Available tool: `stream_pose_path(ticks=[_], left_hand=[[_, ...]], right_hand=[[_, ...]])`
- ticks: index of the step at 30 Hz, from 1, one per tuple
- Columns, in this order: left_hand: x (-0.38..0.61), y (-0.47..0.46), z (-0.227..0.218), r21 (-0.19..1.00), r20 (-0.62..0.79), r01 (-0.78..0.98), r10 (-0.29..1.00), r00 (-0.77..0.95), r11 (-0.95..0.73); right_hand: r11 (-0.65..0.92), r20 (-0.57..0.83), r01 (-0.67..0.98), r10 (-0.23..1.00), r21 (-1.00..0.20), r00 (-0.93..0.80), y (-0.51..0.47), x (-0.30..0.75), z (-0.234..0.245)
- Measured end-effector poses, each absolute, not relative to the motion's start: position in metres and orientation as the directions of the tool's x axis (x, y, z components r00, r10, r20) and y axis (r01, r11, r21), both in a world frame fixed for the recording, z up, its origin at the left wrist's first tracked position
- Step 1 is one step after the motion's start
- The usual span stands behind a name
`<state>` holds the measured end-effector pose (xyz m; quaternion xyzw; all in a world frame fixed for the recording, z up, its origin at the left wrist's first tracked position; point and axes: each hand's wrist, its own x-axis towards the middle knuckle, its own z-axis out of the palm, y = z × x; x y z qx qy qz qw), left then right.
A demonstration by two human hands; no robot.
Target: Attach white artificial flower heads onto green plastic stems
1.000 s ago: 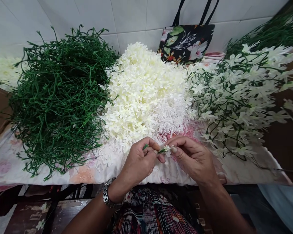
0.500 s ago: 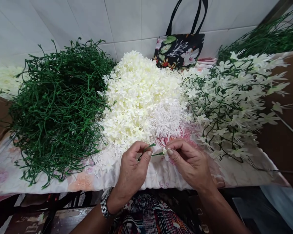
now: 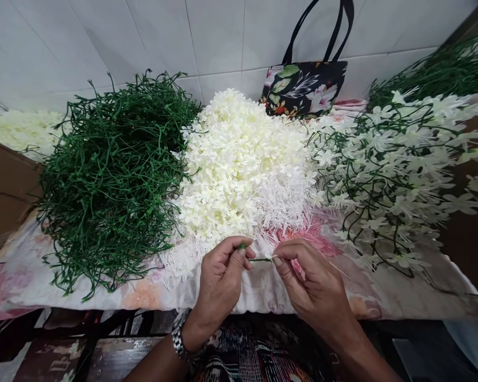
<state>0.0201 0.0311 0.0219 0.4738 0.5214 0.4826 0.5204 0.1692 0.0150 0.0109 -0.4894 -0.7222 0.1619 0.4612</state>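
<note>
My left hand [image 3: 223, 273] is closed in a pinch around a green plastic flower stem [image 3: 259, 259], whose branching end pokes up between thumb and forefinger. Another end of that stem stretches across to my right hand [image 3: 314, 281]. There my right thumb and forefinger are pinched on a small white artificial flower [image 3: 273, 258] at the stem's tip, mostly hidden by the fingers. Both hands are just above the table's front edge. Beyond them lie a heap of loose creamy-white flower heads [image 3: 231, 159] and a smaller pile of thin white stamens [image 3: 282, 201].
On the left rises a big tangle of green stems [image 3: 115, 180]. Assembled white flowers on stems [image 3: 394, 180] spread over the right side. A black floral handbag [image 3: 305, 90] leans against the tiled wall. A flowered cloth [image 3: 143, 294] covers the table; a cardboard box [image 3: 8, 185] stands far left.
The view has shifted, so everything appears further right. My two hands have turned slightly, and the white flower at the stem's tip is now more covered by my right fingers.
</note>
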Motion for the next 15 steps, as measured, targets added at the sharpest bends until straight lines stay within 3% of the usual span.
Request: stream_pose_path(ticks=[6,15], left_hand=[[0.024,0.032,0.018,0.968,-0.090,-0.242,0.994,-0.068,0.071],[0.019,0.030,0.017,0.983,-0.110,-0.154,0.992,-0.067,0.099]], right_hand=[[0.465,0.523,0.549,0.850,-0.694,-0.059,0.010,0.164,0.008],[0.367,0.402,0.302,0.914,-0.880,0.059,0.012,0.177,0.028]])
